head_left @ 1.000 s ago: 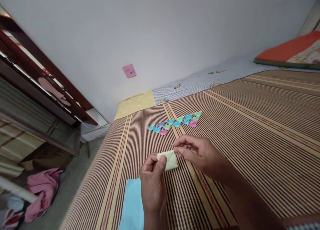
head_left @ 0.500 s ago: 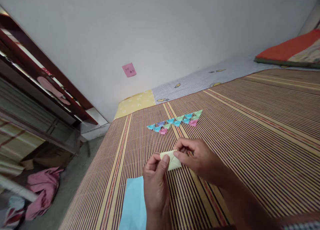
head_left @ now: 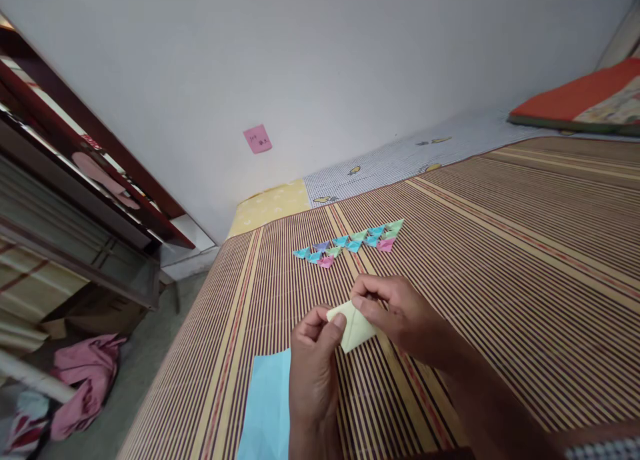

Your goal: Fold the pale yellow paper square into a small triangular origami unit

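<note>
A small folded pale-yellow paper (head_left: 356, 327) is pinched between both hands above the striped bamboo mat (head_left: 500, 247). My left hand (head_left: 313, 373) grips its left corner with thumb and fingers closed. My right hand (head_left: 400, 313) pinches its upper right part from the other side. Several small folded paper pieces (head_left: 350, 243) in blue, green, pink and purple lie in a row on the mat beyond the hands. A light-blue paper sheet (head_left: 265, 407) lies flat on the mat under my left wrist.
A pink sticky note (head_left: 257, 139) is stuck on the white wall. An orange and patterned cushion (head_left: 585, 100) lies at the far right. The mat's left edge drops to the floor, where pink cloth (head_left: 83, 380) and a dark wooden shelf (head_left: 80, 173) stand.
Both hands have shifted slightly right and down with the yellow paper, which has turned so one point now hangs lower. The row of folded pieces has not moved.
</note>
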`<action>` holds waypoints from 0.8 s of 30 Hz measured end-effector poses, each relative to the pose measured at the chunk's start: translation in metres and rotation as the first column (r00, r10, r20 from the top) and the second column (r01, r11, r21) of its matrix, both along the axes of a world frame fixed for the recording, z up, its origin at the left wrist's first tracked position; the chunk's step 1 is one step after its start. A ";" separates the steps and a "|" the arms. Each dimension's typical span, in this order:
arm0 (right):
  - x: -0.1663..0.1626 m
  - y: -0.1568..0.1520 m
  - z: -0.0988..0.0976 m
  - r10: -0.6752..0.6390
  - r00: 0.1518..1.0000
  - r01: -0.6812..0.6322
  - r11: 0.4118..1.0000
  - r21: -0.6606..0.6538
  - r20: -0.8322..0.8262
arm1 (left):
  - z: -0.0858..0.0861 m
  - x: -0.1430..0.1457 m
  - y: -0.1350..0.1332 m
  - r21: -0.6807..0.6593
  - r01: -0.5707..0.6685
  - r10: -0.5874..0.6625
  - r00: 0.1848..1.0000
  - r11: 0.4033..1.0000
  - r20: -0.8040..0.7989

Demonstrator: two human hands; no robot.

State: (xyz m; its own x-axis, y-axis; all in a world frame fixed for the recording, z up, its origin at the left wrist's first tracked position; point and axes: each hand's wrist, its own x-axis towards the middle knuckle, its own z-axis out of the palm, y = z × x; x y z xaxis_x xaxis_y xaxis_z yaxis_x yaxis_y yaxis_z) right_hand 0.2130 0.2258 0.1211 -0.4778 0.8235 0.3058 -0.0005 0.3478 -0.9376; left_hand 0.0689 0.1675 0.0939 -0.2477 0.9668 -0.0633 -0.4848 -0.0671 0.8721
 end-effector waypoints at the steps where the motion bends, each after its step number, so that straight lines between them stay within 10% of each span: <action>1: 0.001 0.000 0.000 0.010 1.000 -0.010 1.000 0.009 0.016 | 0.000 -0.002 0.000 -0.004 0.021 -0.022 0.999 1.000 -0.042; 19: 0.000 0.004 -0.004 0.052 0.998 -0.052 0.999 -0.010 0.037 | -0.001 -0.005 -0.003 -0.029 0.087 -0.091 0.970 0.996 -0.226; 24: -0.005 0.006 -0.007 0.081 0.994 -0.090 0.987 -0.136 -0.072 | 0.000 -0.005 -0.001 0.036 -0.054 0.060 0.984 0.998 -0.166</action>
